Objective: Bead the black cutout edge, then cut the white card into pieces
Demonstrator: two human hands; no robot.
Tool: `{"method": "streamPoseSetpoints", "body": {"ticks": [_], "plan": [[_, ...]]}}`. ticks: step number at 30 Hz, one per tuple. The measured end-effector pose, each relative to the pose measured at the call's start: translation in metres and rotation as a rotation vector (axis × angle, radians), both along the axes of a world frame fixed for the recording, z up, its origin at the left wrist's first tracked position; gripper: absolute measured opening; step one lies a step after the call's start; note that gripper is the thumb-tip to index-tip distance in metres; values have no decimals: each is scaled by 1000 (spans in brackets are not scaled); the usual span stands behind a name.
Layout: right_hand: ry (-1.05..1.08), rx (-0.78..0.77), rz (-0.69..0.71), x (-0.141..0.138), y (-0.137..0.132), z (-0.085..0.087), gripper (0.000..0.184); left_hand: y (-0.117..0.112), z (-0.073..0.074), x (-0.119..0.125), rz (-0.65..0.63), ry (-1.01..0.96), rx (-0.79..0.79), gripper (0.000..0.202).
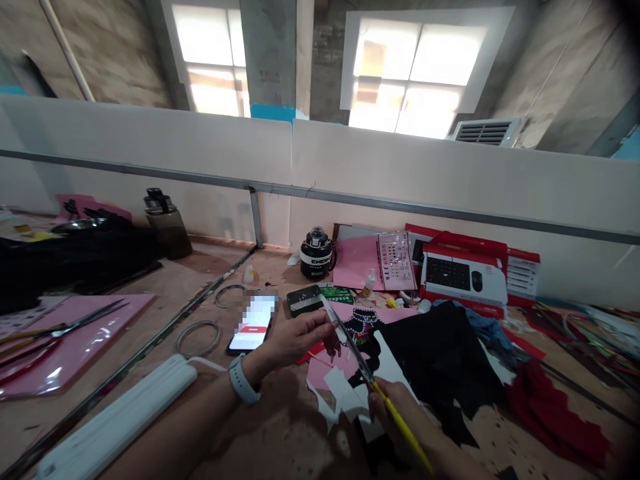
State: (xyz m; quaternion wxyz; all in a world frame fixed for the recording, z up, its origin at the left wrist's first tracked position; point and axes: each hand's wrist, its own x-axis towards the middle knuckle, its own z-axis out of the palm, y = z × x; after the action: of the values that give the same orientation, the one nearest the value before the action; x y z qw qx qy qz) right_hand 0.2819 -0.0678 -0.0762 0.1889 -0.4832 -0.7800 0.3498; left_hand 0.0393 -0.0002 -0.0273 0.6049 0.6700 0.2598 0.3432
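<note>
My right hand [395,407] is closed around the yellow handle of a long pair of scissors [357,350], whose metal blades point up and to the left. My left hand [310,333], with a pale watch on its wrist, is beside the blades near their tip. Its fingers are loosely bent and somewhat apart, with nothing visible in them. Below both hands lie cut white paper scraps [345,393] and a pink sheet [320,373]. A black lace-like piece with pearl-like beads [363,319] lies just beyond the blades. Black fabric [440,353] spreads to the right.
A lit phone [255,323], a black case [304,301] and a black bottle [317,255] stand or lie ahead. Keyboard boxes [465,280] lean at the back right. Red cloth [555,413] is far right. A white power strip [120,420] and other scissors [65,330] lie left.
</note>
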Motion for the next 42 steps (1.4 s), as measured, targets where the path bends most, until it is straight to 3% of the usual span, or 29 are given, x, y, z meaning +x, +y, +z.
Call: {"method": "streamPoseSetpoints", "body": {"ticks": [6,13,21,27,34,42], "plan": [[29,73,18,4,-5,-4,63,-3,0,1,19,38,16,29],[12,14,12,0,-1,0,66,-1,-3,1,10,78,56,30],[78,2,59,4,-1,-4,55,-2,-3,1,-6,57,39,31],[53,31,28,2,-3,-1,59,-5,1,4,-43,154,182,34],[112,79,107,7,-6,-1,47,-5,-4,5,-65,64,63,31],[103,76,110,3,-3,3,55,-5,-5,3,-56,79,75,32]]}}
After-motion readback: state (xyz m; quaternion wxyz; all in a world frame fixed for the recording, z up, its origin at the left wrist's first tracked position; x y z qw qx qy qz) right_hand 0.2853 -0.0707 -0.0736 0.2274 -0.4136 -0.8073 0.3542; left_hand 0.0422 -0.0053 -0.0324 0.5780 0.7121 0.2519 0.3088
